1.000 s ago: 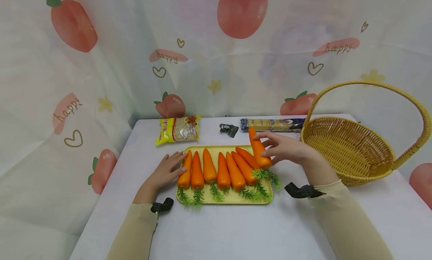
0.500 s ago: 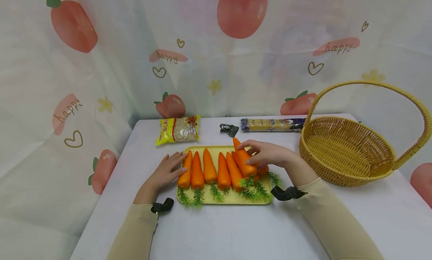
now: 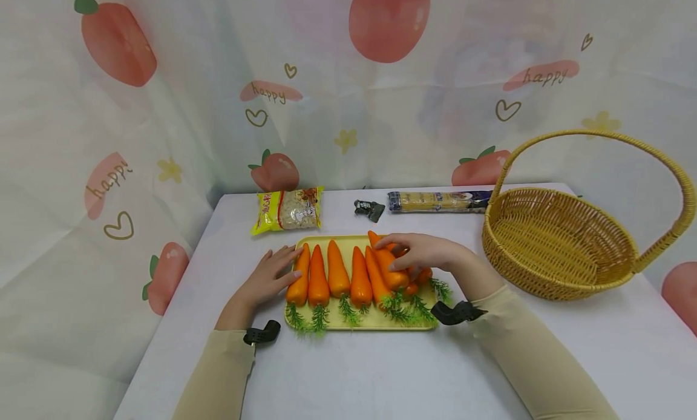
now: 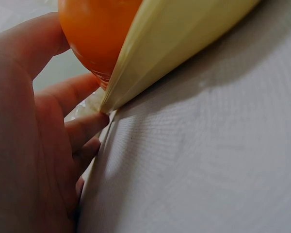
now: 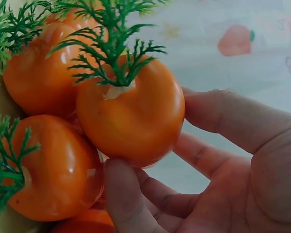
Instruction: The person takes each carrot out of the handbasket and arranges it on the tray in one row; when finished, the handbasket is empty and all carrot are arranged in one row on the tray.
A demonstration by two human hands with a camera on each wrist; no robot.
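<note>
My right hand (image 3: 427,250) pinches an orange carrot (image 3: 384,264) with green fronds over the right part of a pale yellow tray (image 3: 359,328). In the right wrist view, thumb and fingers press on opposite sides of that carrot (image 5: 136,119), which leans against other carrots. Several more carrots lie side by side in the tray, tips pointing away. My left hand (image 3: 268,278) rests at the tray's left edge with relaxed fingers. The left wrist view has a finger against the leftmost carrot (image 4: 99,34) and other fingertips right at the tray's rim (image 4: 109,104).
A wicker basket (image 3: 626,250) with a tall handle stands to the right. Along the back lie a yellow food packet (image 3: 288,208), a small black packet (image 3: 370,210) and a long pack of noodles (image 3: 441,201). A printed curtain (image 3: 190,57) hangs behind the white table (image 3: 327,377).
My right hand has moved left and down with its carrot, from the tray's right side onto the carrots lying there. The left hand has stayed in place.
</note>
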